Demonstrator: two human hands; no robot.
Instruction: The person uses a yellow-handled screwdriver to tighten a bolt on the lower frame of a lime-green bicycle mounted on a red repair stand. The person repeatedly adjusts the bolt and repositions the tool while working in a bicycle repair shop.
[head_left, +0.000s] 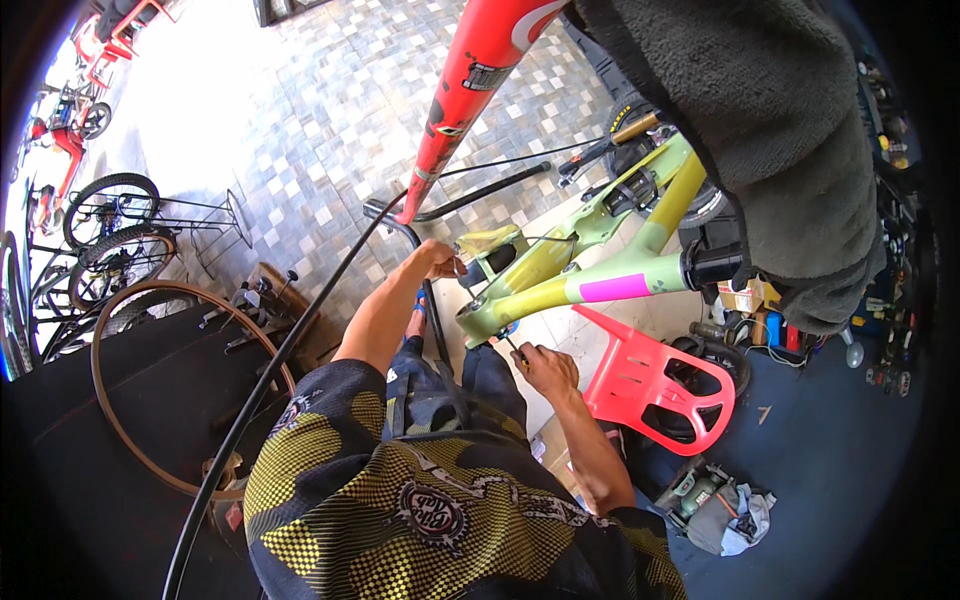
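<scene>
A green and yellow bicycle frame (540,295) with a magenta patch is held out in front of me, its head tube (480,322) nearest my body. Below that tube, my right hand (548,370) is closed around a thin tool (516,350) with a dark and yellow grip, its shaft pointing up at the tube's lower end. My left hand (440,260) is on the tube's far left side, fingers curled beside a thin dark line running toward the frame. Whether the fingers pinch that line is too small to tell.
A grey towel (740,120) hangs at upper right near the frame's black post. A red tube (465,90) rises ahead of me, with a long black cable (330,290) crossing left. A red plastic chair (660,385) stands right, a bare wheel rim (97,370) left.
</scene>
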